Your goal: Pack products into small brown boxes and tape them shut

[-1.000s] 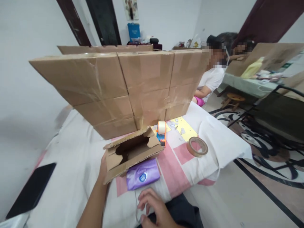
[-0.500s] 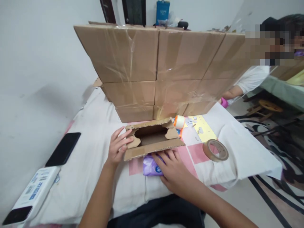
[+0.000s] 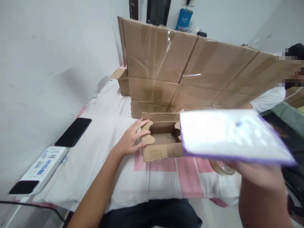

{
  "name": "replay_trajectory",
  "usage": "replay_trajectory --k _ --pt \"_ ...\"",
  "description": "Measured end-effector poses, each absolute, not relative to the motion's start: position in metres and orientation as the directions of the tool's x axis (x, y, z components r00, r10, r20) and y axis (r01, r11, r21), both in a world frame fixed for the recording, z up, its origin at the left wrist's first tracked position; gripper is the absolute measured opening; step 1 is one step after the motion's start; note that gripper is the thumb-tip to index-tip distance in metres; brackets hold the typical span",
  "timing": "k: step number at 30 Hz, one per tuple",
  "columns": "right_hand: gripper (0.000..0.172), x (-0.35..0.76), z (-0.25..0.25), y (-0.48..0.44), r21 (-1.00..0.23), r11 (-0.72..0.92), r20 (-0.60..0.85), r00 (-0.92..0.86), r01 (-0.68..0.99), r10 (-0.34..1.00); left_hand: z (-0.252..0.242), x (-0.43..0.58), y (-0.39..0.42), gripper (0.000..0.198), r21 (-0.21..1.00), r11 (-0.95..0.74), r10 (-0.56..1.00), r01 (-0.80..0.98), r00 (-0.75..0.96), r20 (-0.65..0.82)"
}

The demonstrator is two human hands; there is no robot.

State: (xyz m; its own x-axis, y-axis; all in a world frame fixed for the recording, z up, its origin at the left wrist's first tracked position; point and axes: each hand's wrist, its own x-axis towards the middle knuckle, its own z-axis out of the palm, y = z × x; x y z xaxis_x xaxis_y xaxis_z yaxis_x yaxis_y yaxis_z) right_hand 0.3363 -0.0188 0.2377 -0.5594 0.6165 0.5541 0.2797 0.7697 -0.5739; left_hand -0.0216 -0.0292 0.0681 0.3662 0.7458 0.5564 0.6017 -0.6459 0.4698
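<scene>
A small open cardboard box sits on the cloth-covered table, its flaps folded out. My left hand rests against the box's left end, fingers spread on the flap. My right hand holds up a purple-edged white soft packet close to the camera, above and to the right of the box. The packet hides the box's right end.
A wall of taped cardboard boxes stands right behind the small box. A black phone and a white device lie at the left. A tape roll peeks out under the packet. A person sits at the far right.
My right hand has lifted the purple packet off the table in front of the box and raised it up to the right. My left hand has stayed on the box.
</scene>
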Motion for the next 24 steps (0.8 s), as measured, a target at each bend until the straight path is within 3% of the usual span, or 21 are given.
replay_trajectory --k 2,6,9,13,18,21,24 --pt "0.082 0.315 0.240 0.006 -0.484 0.810 0.514 -0.641 0.332 0.570 0.058 -0.018 -0.029 0.047 0.538 -0.672 0.727 0.509 0.314 0.611" --pt "0.068 0.267 0.217 0.041 -0.279 0.873 0.066 -0.899 0.399 0.432 0.043 -0.012 -0.030 0.049 0.599 -0.684 0.718 0.415 0.244 0.652" --pt "0.061 0.242 0.185 0.053 -0.171 0.887 -0.146 -0.901 0.429 0.408 0.039 -0.009 -0.030 0.048 0.603 -0.702 0.700 0.380 0.207 0.684" --pt "0.063 0.219 0.159 0.062 -0.166 0.868 -0.279 -0.867 0.468 0.414 0.037 -0.008 -0.030 0.048 0.598 -0.707 0.692 0.377 0.199 0.694" --pt "0.063 0.215 0.171 0.061 -0.249 0.830 -0.280 -0.858 0.498 0.431 0.038 -0.012 -0.030 0.051 0.571 -0.728 0.670 0.380 0.219 0.709" --pt "0.049 0.238 0.186 0.054 -0.362 0.783 -0.139 -0.860 0.505 0.491 0.039 -0.015 -0.031 0.052 0.532 -0.745 0.646 0.402 0.239 0.725" --pt "0.038 0.272 0.184 0.048 -0.433 0.708 0.052 -0.769 0.558 0.637 0.039 -0.017 -0.031 0.056 0.477 -0.740 0.634 0.474 0.254 0.731"
